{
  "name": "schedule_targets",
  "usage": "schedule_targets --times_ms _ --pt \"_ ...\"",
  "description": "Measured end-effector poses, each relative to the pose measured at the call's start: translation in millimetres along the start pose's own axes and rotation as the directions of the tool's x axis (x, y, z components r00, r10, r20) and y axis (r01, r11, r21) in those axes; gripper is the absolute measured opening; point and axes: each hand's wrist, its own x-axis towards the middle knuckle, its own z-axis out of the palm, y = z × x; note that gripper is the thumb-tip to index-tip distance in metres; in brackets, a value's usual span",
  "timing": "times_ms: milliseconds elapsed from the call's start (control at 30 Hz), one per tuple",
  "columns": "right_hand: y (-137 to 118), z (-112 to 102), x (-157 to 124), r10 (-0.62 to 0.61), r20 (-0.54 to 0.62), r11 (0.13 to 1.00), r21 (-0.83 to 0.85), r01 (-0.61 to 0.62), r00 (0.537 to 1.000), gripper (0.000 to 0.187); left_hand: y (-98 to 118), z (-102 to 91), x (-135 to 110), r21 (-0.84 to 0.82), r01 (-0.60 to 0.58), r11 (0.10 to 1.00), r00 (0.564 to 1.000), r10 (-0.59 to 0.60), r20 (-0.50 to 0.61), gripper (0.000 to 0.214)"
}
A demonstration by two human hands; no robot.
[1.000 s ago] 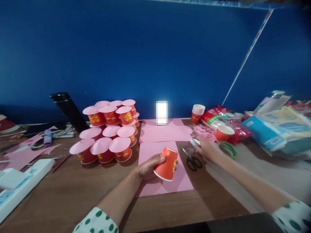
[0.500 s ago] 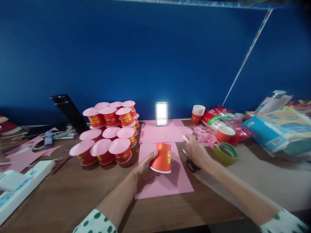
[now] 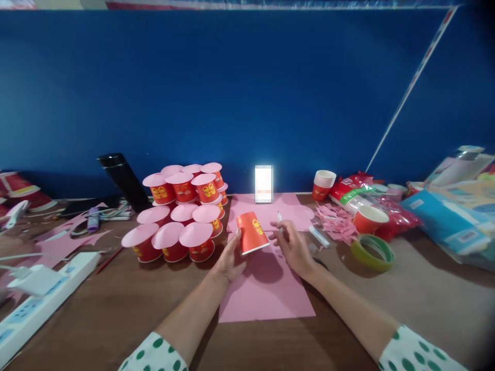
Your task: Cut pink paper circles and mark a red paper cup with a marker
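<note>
A red paper cup [image 3: 252,234] with yellow print is gripped in my left hand [image 3: 231,260], tilted, its white rim facing down. To its right, my right hand [image 3: 294,248] pinches a small white item with a narrow tip [image 3: 279,216]; the fingers cover most of it. Both hands are above pink paper sheets [image 3: 266,304]. A white tube [image 3: 319,237] lies just right of my right hand. Scissors are mostly hidden beneath my right wrist. Several red cups topped with pink paper discs [image 3: 196,234] stand stacked in two layers to the left.
A tape roll [image 3: 373,252], pink paper strips [image 3: 336,222], an upright cup [image 3: 370,219] and stacked cups [image 3: 324,184] occupy the right. At left are a black bottle [image 3: 122,180], a power strip [image 3: 50,299] and another person's blurred hand [image 3: 15,252].
The cup has risen slightly and tilted in my left hand. My right hand has moved left toward it, still pinching a white item. The white tube now shows on the table.
</note>
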Motion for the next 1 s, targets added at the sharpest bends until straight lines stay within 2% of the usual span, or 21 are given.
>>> schedule_targets --times_ms 100,200,300,500,767,833,1000 --pt "6 -2 -4 -0.026 0.024 0.998 -0.051 0.027 0.999 0.026 0 -0.7 2 0.016 -0.022 1.000 0.999 0.022 -0.037 0.031" --pt "7 -5 -7 -0.131 0.019 0.989 -0.069 0.132 0.991 0.026 1 0.1 4 0.025 -0.022 0.999 0.995 0.024 -0.100 0.029" --pt "2 -9 -9 -0.224 -0.002 0.969 -0.103 0.223 0.974 0.027 1 0.4 5 0.032 -0.001 0.999 0.994 0.005 -0.113 0.031" --pt "-5 -12 -12 -0.163 -0.038 0.985 -0.060 0.161 0.986 0.029 0 0.1 6 0.071 -0.012 0.997 0.990 0.022 -0.141 0.034" --pt "-12 -4 -18 -0.212 -0.077 0.972 -0.116 0.203 0.974 0.021 -1 0.2 6 0.074 0.001 0.997 0.978 0.014 -0.209 0.036" --pt "-12 -3 -19 -0.268 -0.084 0.958 -0.127 0.257 0.960 0.021 -2 0.9 6 0.090 -0.015 0.996 0.980 0.032 -0.195 0.033" --pt "-8 1 -20 -0.346 -0.074 0.931 -0.152 0.332 0.935 0.022 -4 0.3 6 0.106 -0.043 0.993 0.996 0.051 -0.070 0.030"
